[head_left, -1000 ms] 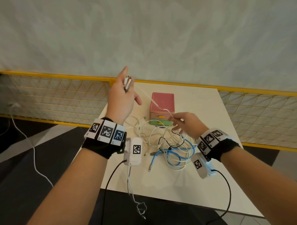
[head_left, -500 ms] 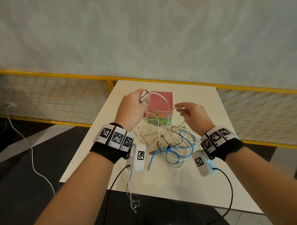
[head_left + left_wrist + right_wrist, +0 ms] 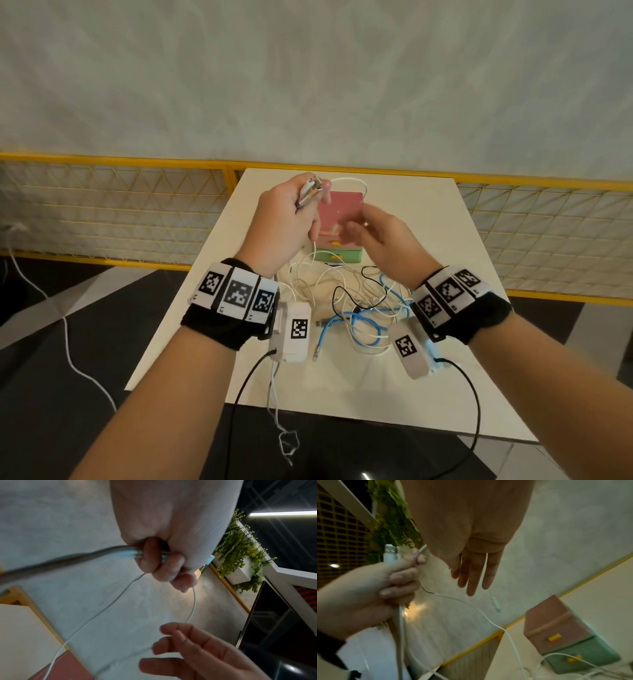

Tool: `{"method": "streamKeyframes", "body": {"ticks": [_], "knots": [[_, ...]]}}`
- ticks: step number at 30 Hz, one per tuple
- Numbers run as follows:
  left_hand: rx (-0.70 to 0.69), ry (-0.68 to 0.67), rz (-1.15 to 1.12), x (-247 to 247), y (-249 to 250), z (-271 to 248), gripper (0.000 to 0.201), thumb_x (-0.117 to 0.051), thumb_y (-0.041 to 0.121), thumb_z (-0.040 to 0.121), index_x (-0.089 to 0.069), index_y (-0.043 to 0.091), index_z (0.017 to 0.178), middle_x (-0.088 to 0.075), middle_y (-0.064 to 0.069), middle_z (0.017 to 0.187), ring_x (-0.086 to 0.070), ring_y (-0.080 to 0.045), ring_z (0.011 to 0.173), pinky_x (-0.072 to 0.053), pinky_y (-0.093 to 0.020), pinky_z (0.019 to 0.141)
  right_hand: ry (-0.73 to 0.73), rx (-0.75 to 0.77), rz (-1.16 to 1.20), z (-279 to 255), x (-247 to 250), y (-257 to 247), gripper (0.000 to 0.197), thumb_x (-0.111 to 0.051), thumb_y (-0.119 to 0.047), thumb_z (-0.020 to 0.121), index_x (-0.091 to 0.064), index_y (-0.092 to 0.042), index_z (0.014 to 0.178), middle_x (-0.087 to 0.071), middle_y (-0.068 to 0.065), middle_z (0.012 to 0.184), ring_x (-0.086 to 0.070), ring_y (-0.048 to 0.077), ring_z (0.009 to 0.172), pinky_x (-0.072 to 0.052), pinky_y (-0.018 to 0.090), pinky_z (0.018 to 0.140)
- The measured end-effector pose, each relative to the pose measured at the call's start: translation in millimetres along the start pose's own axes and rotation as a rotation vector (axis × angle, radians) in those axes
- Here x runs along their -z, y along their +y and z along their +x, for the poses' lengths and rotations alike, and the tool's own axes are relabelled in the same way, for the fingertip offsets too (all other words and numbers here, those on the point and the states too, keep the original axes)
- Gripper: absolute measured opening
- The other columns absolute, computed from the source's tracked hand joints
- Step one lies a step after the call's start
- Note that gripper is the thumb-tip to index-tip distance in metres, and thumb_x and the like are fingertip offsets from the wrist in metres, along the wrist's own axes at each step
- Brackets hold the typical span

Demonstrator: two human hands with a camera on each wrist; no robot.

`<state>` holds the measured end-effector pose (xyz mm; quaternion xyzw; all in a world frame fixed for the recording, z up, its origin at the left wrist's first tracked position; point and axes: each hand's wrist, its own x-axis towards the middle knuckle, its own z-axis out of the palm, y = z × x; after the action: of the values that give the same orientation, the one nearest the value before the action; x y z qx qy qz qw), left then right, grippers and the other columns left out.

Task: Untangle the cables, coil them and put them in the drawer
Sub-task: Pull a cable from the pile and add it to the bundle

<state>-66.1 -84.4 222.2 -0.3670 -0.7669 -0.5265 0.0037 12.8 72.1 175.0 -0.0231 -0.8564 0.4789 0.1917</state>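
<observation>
My left hand [image 3: 301, 212] is raised in front of the pink and green drawer box [image 3: 346, 202] and grips a folded bundle of white cable [image 3: 310, 193] with its plugs sticking out above the fist. From that fist a loop of white cable [image 3: 193, 607] hangs down and reaches the fingertips of my right hand [image 3: 370, 229]. The right hand is close beside the left with fingers straight and spread [image 3: 474, 574], and a thin strand runs across them. A tangle of white, black and blue cables [image 3: 359, 308] lies on the table below both hands.
The white table [image 3: 428, 394] has a yellow mesh fence [image 3: 120, 212] behind it and a grey wall beyond. One white lead hangs over the table's front edge [image 3: 277, 411]. Another white cord trails on the dark floor at the left [image 3: 65, 342].
My left hand came down from high on the left to just before the drawer box, still holding the bundle. My right hand rose from the tangle, moved toward the left hand and opened.
</observation>
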Motion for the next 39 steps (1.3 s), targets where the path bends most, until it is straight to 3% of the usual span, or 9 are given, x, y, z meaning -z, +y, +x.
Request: {"method": "streamKeyframes", "body": {"ticks": [6, 14, 18, 24, 29, 31, 33, 36, 39], "knots": [[-0.022, -0.071, 0.053, 10, -2, -3, 0.028, -0.049, 0.032, 0.101, -0.064, 0.018, 0.082, -0.052, 0.0, 0.042, -0.044, -0.006, 0.038, -0.037, -0.01, 0.055, 0.321, 0.11, -0.101, 1, 18, -28, 0.041, -0.074, -0.009, 0.076, -0.044, -0.018, 0.102, -0.044, 0.001, 0.1, -0.053, 0.013, 0.063, -0.044, 0.012, 0.058], [0.017, -0.118, -0.107, 5, 8, -20, 0.025, -0.049, 0.034, 0.101, -0.066, 0.018, 0.111, -0.051, 0.001, 0.044, -0.045, -0.006, 0.037, -0.037, -0.013, 0.048, -0.233, -0.007, -0.363, -37, 38, -62, 0.014, -0.062, -0.027, 0.089, -0.069, -0.018, 0.082, -0.069, -0.004, 0.062, -0.059, 0.013, 0.043, -0.051, 0.026, 0.051], [0.097, -0.164, -0.228, 9, 20, -24, 0.05, -0.041, 0.037, 0.103, -0.068, 0.004, 0.079, -0.053, -0.005, 0.044, -0.039, -0.008, 0.031, -0.032, -0.015, 0.038, -0.673, -0.12, -0.339, -65, 41, -79, 0.025, -0.064, -0.042, 0.085, -0.074, -0.022, 0.074, -0.071, -0.005, 0.066, -0.061, 0.017, 0.049, -0.047, 0.019, 0.051], [-0.05, -0.344, -0.297, 0, 47, -39, 0.059, -0.031, 0.034, 0.105, -0.066, 0.005, 0.067, -0.068, -0.011, 0.067, -0.06, -0.021, 0.053, -0.045, -0.023, 0.052, -0.265, 0.04, -0.3, -68, 29, -70, 0.009, -0.058, -0.033, 0.091, -0.065, -0.028, 0.091, -0.068, -0.002, 0.081, -0.063, 0.012, 0.069, -0.047, 0.017, 0.063], [-0.167, -0.418, -0.216, -7, 61, -44, 0.068, -0.02, 0.046, 0.099, -0.076, 0.012, 0.083, -0.074, 0.002, 0.101, -0.067, -0.016, 0.099, -0.049, -0.028, 0.091, -0.319, 0.074, -0.006, -78, 10, -68, 0.025, -0.045, -0.018, 0.098, -0.056, -0.003, 0.114, -0.06, 0.002, 0.109, -0.059, 0.008, 0.102, -0.048, 0.024, 0.09], [-0.087, -0.457, -0.186, -10, 62, -47, 0.066, -0.021, 0.042, 0.104, -0.077, 0.011, 0.084, -0.074, 0.006, 0.101, -0.069, -0.008, 0.083, -0.054, -0.024, 0.074, -0.323, 0.055, 0.187, -85, 3, -70, 0.025, -0.038, -0.013, 0.098, -0.054, 0.003, 0.108, -0.062, 0.009, 0.1, -0.063, 0.019, 0.098, -0.051, 0.031, 0.092], [0.01, -0.486, -0.185, -14, 61, -52, 0.058, -0.028, 0.042, 0.104, -0.076, 0.011, 0.091, -0.073, 0.008, 0.093, -0.065, -0.007, 0.061, -0.049, -0.02, 0.048, -0.292, -0.008, 0.314, -91, -3, -71, 0.022, -0.033, -0.013, 0.098, -0.049, 0.001, 0.096, -0.054, 0.006, 0.079, -0.06, 0.029, 0.071, -0.056, 0.033, 0.073], [-0.026, -0.358, -0.324, -20, 58, -60, 0.023, -0.05, 0.021, 0.101, -0.062, 0.015, 0.121, -0.069, -0.005, 0.086, -0.066, -0.013, 0.075, -0.045, -0.011, 0.052, -0.203, -0.132, 0.342, -98, -10, -68, 0.021, -0.028, -0.015, 0.102, -0.042, -0.004, 0.09, -0.035, 0.01, 0.066, -0.033, 0.012, 0.049, -0.036, 0.019, 0.042], [-0.087, -0.236, -0.484, -21, 55, -63, 0.02, -0.052, 0.019, 0.1, -0.053, 0.015, 0.12, -0.056, -0.014, 0.074, -0.068, -0.031, 0.075, -0.058, -0.04, 0.062, -0.156, -0.127, 0.335, -102, -11, -63, 0.022, -0.027, -0.013, 0.103, -0.041, 0.002, 0.095, -0.035, 0.014, 0.07, -0.029, 0.009, 0.05, -0.029, 0.012, 0.041]]}}
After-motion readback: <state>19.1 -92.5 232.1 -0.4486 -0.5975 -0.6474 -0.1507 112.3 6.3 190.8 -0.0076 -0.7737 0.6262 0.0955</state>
